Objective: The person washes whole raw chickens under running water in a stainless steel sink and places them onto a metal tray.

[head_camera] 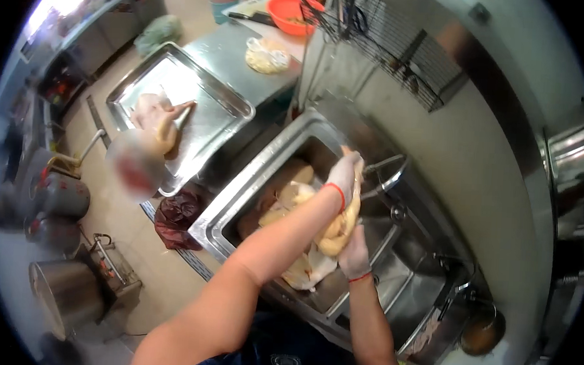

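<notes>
My left hand point(344, 175), in a thin clear glove with a red band at the wrist, grips a whole plucked chicken point(336, 237) by its leg end. Lower down, my similarly gloved right hand point(356, 255) supports the other end of the bird from the right side. The pale yellow carcass is held over the left basin of a stainless steel sink point(257, 178). Beneath it lie several more plucked birds point(309, 270), partly hidden by my left forearm.
Left of the sink, a metal tray point(205, 128) holds another plucked chicken point(152, 113); a blurred patch covers part of it. Behind are a bagged item point(267, 57), a knife point(253, 18) and an orange basin point(293, 16). A metal tap point(391, 180) stands along the sink's back.
</notes>
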### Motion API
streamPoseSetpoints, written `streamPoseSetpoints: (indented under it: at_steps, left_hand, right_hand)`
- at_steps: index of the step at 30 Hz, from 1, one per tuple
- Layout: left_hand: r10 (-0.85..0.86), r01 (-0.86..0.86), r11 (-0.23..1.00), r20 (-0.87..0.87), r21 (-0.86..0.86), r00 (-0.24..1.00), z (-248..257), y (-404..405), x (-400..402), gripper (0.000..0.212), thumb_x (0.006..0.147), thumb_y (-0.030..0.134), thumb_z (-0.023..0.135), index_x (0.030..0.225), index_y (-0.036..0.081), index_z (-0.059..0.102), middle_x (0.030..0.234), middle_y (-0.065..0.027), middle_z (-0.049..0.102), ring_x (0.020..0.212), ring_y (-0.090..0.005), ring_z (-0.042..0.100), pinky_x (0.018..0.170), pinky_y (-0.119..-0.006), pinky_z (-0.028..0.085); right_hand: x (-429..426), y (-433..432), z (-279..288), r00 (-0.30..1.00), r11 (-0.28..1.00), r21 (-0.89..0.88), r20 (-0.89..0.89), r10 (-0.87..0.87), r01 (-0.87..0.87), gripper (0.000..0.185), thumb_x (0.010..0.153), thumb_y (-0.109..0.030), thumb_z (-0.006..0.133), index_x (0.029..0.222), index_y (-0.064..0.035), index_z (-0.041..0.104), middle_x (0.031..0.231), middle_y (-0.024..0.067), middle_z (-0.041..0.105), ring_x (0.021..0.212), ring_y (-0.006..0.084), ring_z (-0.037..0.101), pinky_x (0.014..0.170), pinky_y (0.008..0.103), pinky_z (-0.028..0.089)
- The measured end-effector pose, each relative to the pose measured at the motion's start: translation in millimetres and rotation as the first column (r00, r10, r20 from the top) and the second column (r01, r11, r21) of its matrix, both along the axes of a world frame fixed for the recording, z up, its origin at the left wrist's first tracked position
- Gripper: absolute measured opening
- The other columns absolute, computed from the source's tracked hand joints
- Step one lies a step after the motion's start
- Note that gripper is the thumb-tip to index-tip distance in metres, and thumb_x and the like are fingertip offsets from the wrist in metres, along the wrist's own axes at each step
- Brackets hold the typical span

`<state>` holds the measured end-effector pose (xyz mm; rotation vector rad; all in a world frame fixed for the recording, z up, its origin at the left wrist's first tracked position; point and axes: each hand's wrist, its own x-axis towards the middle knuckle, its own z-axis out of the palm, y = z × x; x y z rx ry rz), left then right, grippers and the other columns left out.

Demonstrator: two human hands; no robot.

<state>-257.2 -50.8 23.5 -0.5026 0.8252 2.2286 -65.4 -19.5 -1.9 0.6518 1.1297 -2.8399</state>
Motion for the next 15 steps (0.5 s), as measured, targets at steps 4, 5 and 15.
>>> streamPoseSetpoints:
  at_steps: [4,5,15]
  left_hand:
    - [-0.225,0.079,0.862,-0.237,-0.501,0.945,0,21,34,0.057,0.089,0.048,0.06,0.104,-0.006,0.066,0.095,-0.0199,0.067,0.088,-0.0294,0.063,0.08,-0.04,0.046]
    - [-0.314,0.083,0.775,-0.269,-0.626,0.911,3,23,43,0.062,0.089,0.051,0.058,0.106,-0.008,0.066,0.104,-0.026,0.068,0.101,-0.0363,0.065,0.09,-0.043,0.046]
    - [-0.647,-0.144,0.636,-0.625,-0.758,0.437,23,-13,96,0.05,0.093,0.032,0.06,0.132,0.002,0.055,0.11,-0.0251,0.064,0.105,-0.0432,0.063,0.091,-0.052,0.048]
  right_hand:
    - [-1,18,-1,0.942,0.658,0.678,0.178,0.285,-0.327,0.052,0.107,-0.027,0.055,0.151,-0.0042,0.042,0.148,0.0099,0.053,0.134,0.0207,0.053,0.114,0.037,0.042]
    - [-4,16,5,0.943,0.621,0.71,0.223,0.249,-0.332,0.053,0.105,-0.021,0.06,0.152,-0.0041,0.042,0.149,0.0095,0.052,0.134,0.0194,0.052,0.113,0.0354,0.042]
    - [-28,40,-10,0.967,0.963,0.13,-0.122,-0.223,0.238,0.046,0.11,-0.031,0.04,0.149,-0.0064,0.046,0.14,0.0083,0.057,0.128,0.0254,0.056,0.108,0.0431,0.046]
